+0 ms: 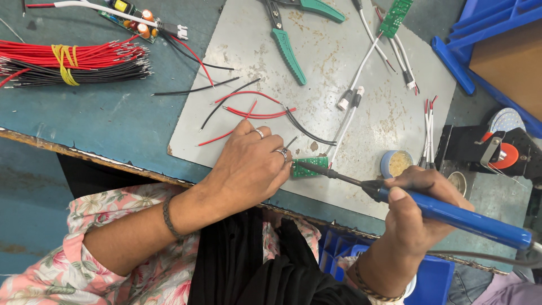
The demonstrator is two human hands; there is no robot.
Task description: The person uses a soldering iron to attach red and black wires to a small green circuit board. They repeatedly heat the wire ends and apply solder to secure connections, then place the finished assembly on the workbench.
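Near the middle of the frame, the left hand (pixel 248 169) is curled, fingers pressing a small green circuit board (pixel 309 168) flat on the grey mat (pixel 339 62) that lies on the table (pixel 113 118). The right hand (pixel 415 212), closed around the blue handle of a soldering iron (pixel 451 217), sits at lower right. The iron's long axis runs from lower right up-left, its tip touching the board's right edge. The left hand is nearer the board. A small round blue tin (pixel 397 163) stands just right of the board; green-handled pliers (pixel 288 48) lie at the top.
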